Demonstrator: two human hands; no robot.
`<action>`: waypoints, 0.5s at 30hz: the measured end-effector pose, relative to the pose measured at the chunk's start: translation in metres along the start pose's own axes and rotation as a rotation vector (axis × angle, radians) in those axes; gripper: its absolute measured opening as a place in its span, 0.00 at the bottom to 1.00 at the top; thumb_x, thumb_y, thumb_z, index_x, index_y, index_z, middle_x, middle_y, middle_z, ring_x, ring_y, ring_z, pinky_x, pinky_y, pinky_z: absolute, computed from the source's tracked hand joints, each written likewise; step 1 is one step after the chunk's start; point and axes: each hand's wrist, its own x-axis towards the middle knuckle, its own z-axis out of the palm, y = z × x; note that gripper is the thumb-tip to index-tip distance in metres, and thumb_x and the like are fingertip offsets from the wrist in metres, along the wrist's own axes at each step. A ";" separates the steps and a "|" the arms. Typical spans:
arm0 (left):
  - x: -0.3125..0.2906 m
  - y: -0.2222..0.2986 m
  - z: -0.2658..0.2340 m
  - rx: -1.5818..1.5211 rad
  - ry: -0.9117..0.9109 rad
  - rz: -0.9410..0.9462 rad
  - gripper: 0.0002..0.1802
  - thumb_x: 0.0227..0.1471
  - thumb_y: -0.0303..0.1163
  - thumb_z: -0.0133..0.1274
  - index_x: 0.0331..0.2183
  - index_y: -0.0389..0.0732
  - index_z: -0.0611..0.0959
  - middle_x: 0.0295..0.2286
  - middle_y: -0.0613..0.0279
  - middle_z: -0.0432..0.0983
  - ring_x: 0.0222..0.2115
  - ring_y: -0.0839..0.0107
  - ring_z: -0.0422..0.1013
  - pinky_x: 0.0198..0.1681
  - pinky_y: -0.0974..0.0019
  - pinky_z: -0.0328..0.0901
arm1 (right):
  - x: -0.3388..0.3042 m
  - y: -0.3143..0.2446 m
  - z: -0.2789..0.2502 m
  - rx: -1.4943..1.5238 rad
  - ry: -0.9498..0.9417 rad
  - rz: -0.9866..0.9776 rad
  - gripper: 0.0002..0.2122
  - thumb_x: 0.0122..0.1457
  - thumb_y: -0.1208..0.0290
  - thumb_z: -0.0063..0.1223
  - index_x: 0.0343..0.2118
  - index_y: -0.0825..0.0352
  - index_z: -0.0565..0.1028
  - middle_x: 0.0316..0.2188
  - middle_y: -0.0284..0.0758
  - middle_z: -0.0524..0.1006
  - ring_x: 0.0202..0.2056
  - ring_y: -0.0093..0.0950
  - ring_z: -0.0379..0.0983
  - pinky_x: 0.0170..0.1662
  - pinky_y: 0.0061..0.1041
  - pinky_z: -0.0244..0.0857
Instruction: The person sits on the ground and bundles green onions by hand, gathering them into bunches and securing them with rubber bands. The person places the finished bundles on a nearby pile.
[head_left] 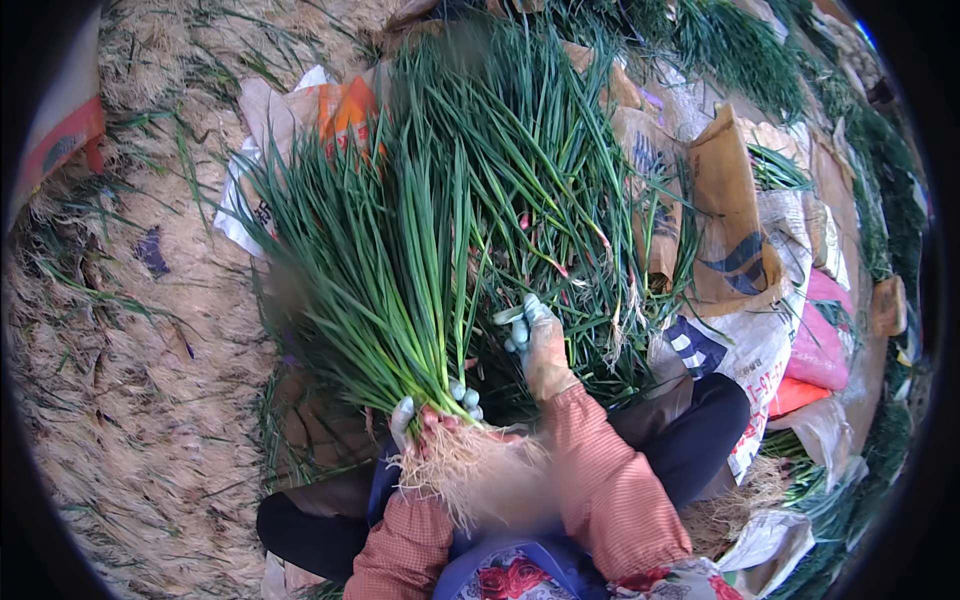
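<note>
A thick bunch of green onions [430, 330] with reddish bulbs stands tilted in front of me, leaves pointing away and pale roots [455, 465] hanging toward my lap. My left hand [402, 417], in a glove with pale blue fingertips, is closed around the bunch just above the bulbs; most of it is hidden behind the stems. To its right, my gloved right hand [542, 345] hovers by the near edge of a loose pile of green onions [540, 170]. Its fingers are curled in, and what they hold, if anything, is too small to make out.
Cut roots and leaf scraps cover the floor [150, 400] at the left. An orange and white sack [345, 115] lies under the far leaves. At the right are a brown paper bag [725, 200], a printed white sack [760, 340] and a pink bag [820, 335]. More greens [740, 55] lie far right.
</note>
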 end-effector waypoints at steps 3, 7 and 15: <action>-0.003 -0.004 0.001 0.014 0.129 0.034 0.32 0.54 0.51 0.43 0.49 0.32 0.70 0.41 0.47 0.72 0.41 0.53 0.70 0.45 0.46 0.68 | -0.022 -0.018 0.029 -0.220 -0.394 0.187 0.17 0.61 0.54 0.48 0.29 0.66 0.72 0.14 0.28 0.69 0.17 0.18 0.67 0.19 0.19 0.63; -0.003 -0.013 -0.018 -0.014 0.248 0.022 0.29 0.56 0.50 0.41 0.50 0.37 0.71 0.40 0.47 0.75 0.41 0.54 0.72 0.48 0.47 0.66 | -0.034 -0.033 0.037 -0.369 -0.451 0.342 0.10 0.59 0.64 0.54 0.28 0.64 0.71 0.15 0.28 0.72 0.13 0.18 0.65 0.15 0.17 0.59; 0.006 -0.017 -0.018 0.050 0.180 -0.025 0.33 0.53 0.47 0.46 0.53 0.32 0.66 0.42 0.44 0.72 0.42 0.54 0.71 0.46 0.52 0.68 | 0.018 -0.052 0.007 -0.564 0.184 -0.004 0.07 0.59 0.64 0.53 0.35 0.62 0.72 0.23 0.29 0.76 0.20 0.23 0.70 0.23 0.23 0.65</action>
